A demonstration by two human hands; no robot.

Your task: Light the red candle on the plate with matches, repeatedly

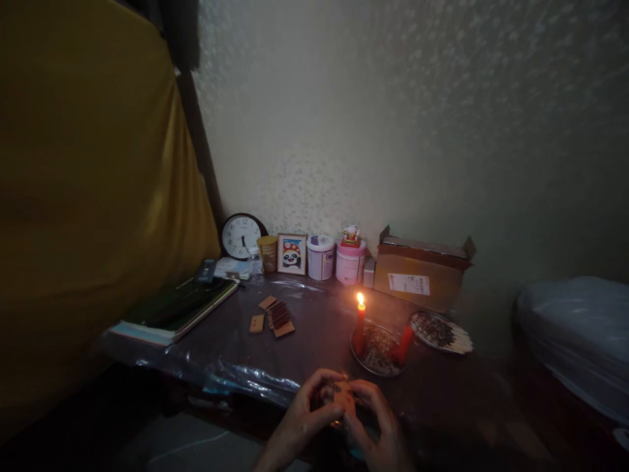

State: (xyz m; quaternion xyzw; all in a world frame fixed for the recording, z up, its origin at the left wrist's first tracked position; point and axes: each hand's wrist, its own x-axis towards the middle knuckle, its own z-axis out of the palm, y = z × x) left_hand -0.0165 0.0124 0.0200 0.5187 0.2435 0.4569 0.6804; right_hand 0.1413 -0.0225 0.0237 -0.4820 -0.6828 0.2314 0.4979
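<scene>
**Both hands on one small matchbox, candle burning beyond**

Left hand (312, 410) and right hand (377, 414) meet at near edge of the plastic-covered table (314, 347). Grip: narrow, thumbs and fingers of both closed on a small tan matchbox (343, 396), held just in front of the round plate (377, 374).

Progress, judged from how things lie: one red candle (361, 328) upright and burning at left of that plate; second red candle (404, 345) leans at its right, no flame seen. Dark bits, likely burnt matches, litter the plate between them. Handling of the held matchbox looks unfinished, since both hands are on it. A loose group of matchboxes (280, 317) lies farther back to the left, some with dark sides up, one (256, 324) apart from the rest; no hand touches these. Second plate (432, 346), farther right, bears matchsticks (460, 339), dark toward the left, pale toward the right.

Hard to make out: fingers cover much of the matchbox; cannot tell whether its drawer is in or out, or what is inside. Small orange glint below the fingers, source unclear. Forearms cut off by bottom edge. Dim light; the lower corners sink into shadow.
</scene>
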